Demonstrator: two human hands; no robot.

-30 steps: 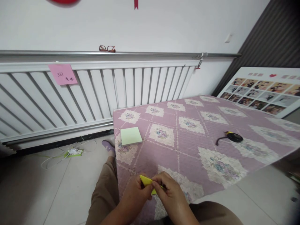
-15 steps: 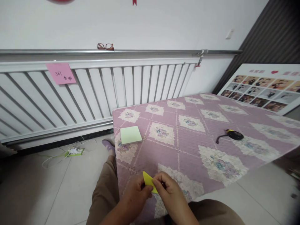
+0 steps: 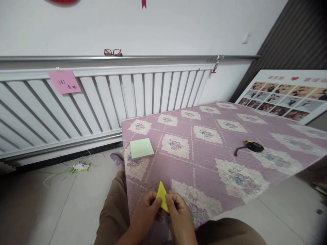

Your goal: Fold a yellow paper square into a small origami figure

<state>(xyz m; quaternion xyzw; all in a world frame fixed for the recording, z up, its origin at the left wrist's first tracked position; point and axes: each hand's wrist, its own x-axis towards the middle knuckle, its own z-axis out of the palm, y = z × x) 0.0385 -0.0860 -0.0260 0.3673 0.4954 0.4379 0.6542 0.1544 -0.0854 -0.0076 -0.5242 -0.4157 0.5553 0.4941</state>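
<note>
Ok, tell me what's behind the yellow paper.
Patterned purple cloth shows past the upper tip of the yellow paper; whatever lies directly behind it is covered.

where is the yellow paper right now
In the head view, the triangular yellow paper is at bottom centre, held between both hands, below and right of the pale green paper pad.

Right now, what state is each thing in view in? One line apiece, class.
Yellow paper, folded to a point.
Left hand, pinching the paper.
Right hand, pinching it too.
Pale green pad, flat on the cover.
Pink note, stuck to the radiator, written on.
Glasses, resting on the pipe.
Black object, lying with its strap out.
Power strip, on the floor, cords trailing.
</note>
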